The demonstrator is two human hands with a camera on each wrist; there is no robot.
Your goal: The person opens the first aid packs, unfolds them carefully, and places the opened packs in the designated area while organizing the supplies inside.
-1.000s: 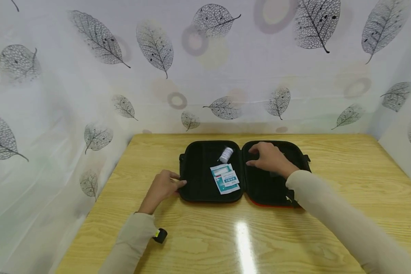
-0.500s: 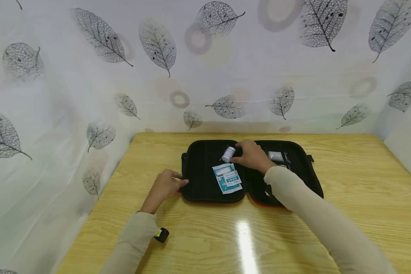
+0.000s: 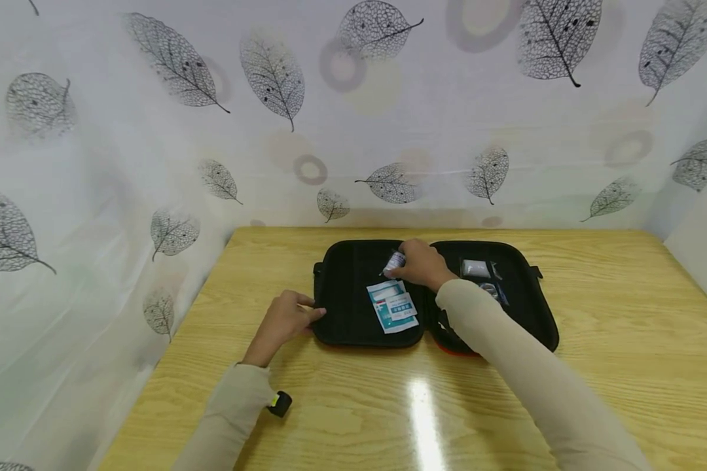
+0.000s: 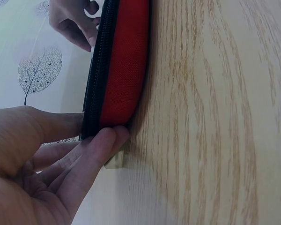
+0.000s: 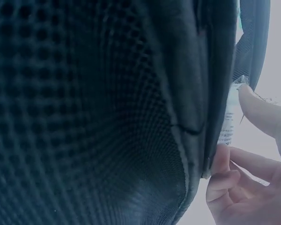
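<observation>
An open black-lined first-aid case (image 3: pixel 338 294) lies flat on the table, its outer shell red in the left wrist view. My left hand (image 3: pixel 285 319) grips the case's left rim, thumb on top and fingertips against the red side (image 4: pixel 126 61). In the left half of the case is a bandage roll (image 3: pixel 394 261), printed and wrapped in clear plastic. My right hand (image 3: pixel 425 263) pinches this roll (image 5: pixel 228 119) between thumb and fingers, covering part of it. Just below it, teal-and-white sachets (image 3: pixel 392 307) overlap one another.
The case's right half (image 3: pixel 527 320) holds a white wrapped roll (image 3: pixel 474 268) and a clear packet (image 3: pixel 493 291), partly behind my right arm. Light wooden table (image 3: pixel 342 412) surrounds the case. A leaf-patterned curtain (image 3: pixel 389 131) closes off the back and sides.
My right hand has moved left from the case's right half to the bandage roll and now pinches it. My left hand has stayed at the left rim.
</observation>
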